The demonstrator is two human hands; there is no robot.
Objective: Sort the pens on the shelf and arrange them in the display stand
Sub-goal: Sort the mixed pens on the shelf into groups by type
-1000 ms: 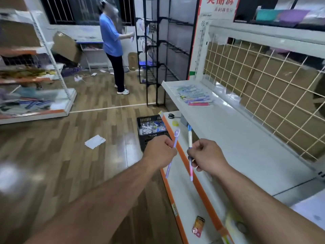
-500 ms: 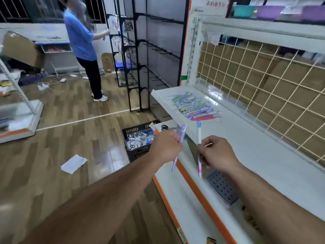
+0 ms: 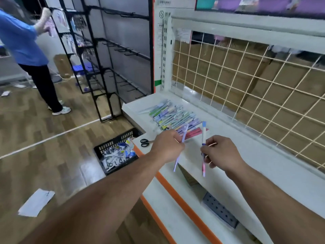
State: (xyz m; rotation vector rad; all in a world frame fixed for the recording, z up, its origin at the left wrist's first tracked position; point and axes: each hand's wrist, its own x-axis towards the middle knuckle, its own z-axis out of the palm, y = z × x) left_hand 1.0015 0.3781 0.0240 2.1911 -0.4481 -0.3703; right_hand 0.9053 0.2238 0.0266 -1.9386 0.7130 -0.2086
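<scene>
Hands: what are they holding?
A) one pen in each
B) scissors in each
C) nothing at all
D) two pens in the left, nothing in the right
A: the left hand grips a purple pen, and the right hand pinches a blue-capped pen.

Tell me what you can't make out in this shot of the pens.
Head view, pen pile: blurred and small, so no count or lettering.
Head view, purple pen: its middle hidden inside the left hand.
Head view, white pen: its middle covered by the right hand.
Head view, perforated grey panel: tucked under the upper shelf; whether it is the display stand is unclear.
</scene>
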